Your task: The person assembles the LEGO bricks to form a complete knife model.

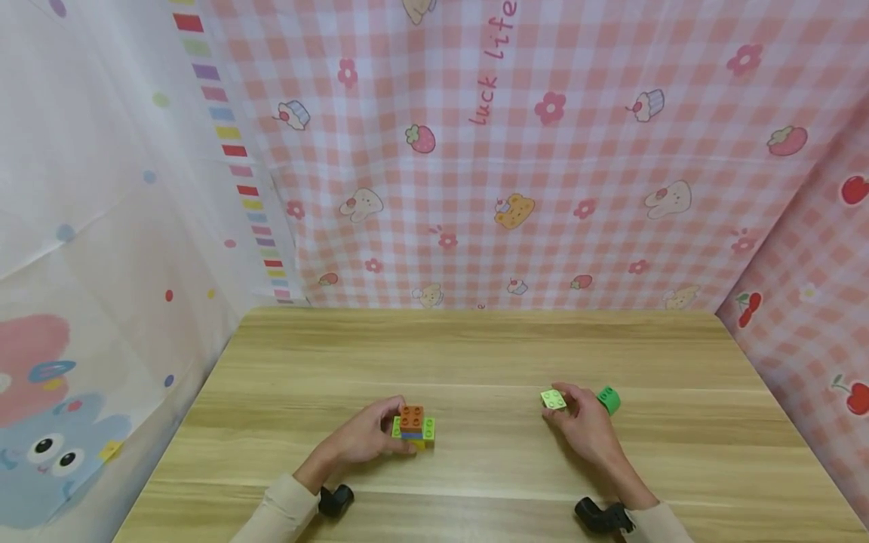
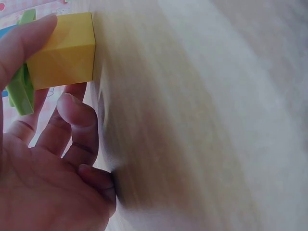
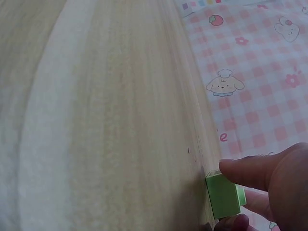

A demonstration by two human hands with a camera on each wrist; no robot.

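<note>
My left hand (image 1: 365, 436) grips a small stack of toy building bricks near the table's middle. On top of that stack sits a brown brick (image 1: 411, 417), over a thin light-green piece (image 1: 429, 429) and a bit of blue. The yellow brick (image 2: 67, 48) at its bottom stands at the tabletop, thumb along its side. To the right, my right hand (image 1: 582, 422) pinches a light-green brick (image 1: 553, 400) between thumb and fingers, low at the wood in the right wrist view. Just beyond that hand lies a darker green rounded brick (image 1: 609, 400), partly hidden by it.
The wood-grain table (image 1: 489, 347) runs back to a pink checked cloth (image 1: 475, 188). A white printed cloth (image 1: 102, 226) hangs along the left side, another checked cloth with cherries (image 1: 835, 317) on the right. Black wrist mounts (image 1: 336, 500) show at both wrists.
</note>
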